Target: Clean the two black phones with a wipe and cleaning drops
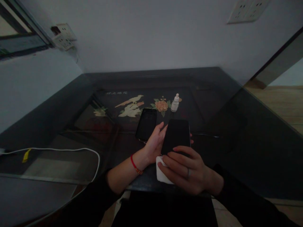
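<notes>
- Right hand [187, 168]: palm down, fingers a bit bent, lying over a soft-looking white squarish piece [163, 178] and the bottom end of the phone. Thumb's hidden, so I can't tell if it's really gripping the white thing. Silver-coloured ring [188, 172] on one finger.
- Left hand [153, 145]: cupped around a flat black rectangular phone [176, 135] from below, fingertips poking out past the far side. Red cord bracelet [134, 164] on that wrist.
- The phone sits between both hands, dark face up, over the near part of a glossy black table [227, 151].
- Off to the left, a thin white cable [59, 148] with a yellow tag [26, 155].
- Just beyond the left hand, a black phone case [148, 121] lies on the table, hollow side up.
- Past the phone, a small dropper bottle with a white top [175, 105] stands upright, right beside a pinkish flower design [161, 105].
</notes>
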### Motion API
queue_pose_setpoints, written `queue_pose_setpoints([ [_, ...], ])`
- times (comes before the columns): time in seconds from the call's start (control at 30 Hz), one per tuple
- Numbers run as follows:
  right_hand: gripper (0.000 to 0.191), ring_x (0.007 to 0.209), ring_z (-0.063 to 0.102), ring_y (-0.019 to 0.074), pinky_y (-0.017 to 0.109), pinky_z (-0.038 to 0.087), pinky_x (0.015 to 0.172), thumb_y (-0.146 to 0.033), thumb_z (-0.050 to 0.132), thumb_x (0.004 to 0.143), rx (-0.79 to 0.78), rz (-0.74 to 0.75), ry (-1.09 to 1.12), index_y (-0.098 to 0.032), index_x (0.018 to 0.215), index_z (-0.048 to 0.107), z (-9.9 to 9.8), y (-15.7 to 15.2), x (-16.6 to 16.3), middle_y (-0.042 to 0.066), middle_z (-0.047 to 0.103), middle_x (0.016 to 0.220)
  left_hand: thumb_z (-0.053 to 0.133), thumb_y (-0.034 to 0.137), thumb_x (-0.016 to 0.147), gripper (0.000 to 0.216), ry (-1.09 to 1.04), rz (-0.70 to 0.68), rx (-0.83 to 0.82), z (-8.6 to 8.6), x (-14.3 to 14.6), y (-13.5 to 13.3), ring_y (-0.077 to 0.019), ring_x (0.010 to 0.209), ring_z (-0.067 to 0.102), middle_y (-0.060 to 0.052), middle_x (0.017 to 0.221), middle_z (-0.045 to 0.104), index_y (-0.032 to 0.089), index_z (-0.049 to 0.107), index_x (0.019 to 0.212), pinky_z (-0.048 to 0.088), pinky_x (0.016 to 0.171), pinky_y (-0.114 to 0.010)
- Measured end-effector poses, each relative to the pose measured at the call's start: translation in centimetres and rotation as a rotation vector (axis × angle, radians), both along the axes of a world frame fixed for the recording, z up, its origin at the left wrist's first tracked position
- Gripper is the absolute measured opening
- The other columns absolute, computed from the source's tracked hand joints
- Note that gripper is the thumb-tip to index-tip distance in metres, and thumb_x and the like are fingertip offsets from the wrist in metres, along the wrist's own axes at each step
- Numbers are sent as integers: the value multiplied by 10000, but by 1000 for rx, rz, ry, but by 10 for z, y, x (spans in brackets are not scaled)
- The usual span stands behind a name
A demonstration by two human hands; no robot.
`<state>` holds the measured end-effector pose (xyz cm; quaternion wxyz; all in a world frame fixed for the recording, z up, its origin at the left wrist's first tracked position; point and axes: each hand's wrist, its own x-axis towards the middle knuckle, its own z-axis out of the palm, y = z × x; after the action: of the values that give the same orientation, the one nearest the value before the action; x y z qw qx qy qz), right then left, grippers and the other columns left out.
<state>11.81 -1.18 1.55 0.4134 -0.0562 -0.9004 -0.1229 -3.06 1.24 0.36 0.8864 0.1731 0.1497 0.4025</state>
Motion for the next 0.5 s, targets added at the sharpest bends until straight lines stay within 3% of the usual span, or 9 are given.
queue_pose_setpoints([
  [0.33, 285, 909, 646, 139, 320, 526, 782, -79, 436, 920, 16, -110, -47, -153, 989, 702, -8, 0, 51, 48, 732, 939, 208, 451, 949, 572, 88, 122, -42, 8, 2, 3, -279, 985, 662, -150, 1056, 693, 111, 539, 1269, 378, 1002, -449],
  [0.5, 263, 846, 653, 148, 324, 527, 762, -82, 448, 911, -33, -30, -64, -119, 959, 704, -5, -3, 22, 58, 728, 910, 232, 443, 945, 545, 80, 104, -33, 5, 3, 3, -270, 981, 663, -148, 1046, 692, 115, 594, 1188, 384, 999, -428],
])
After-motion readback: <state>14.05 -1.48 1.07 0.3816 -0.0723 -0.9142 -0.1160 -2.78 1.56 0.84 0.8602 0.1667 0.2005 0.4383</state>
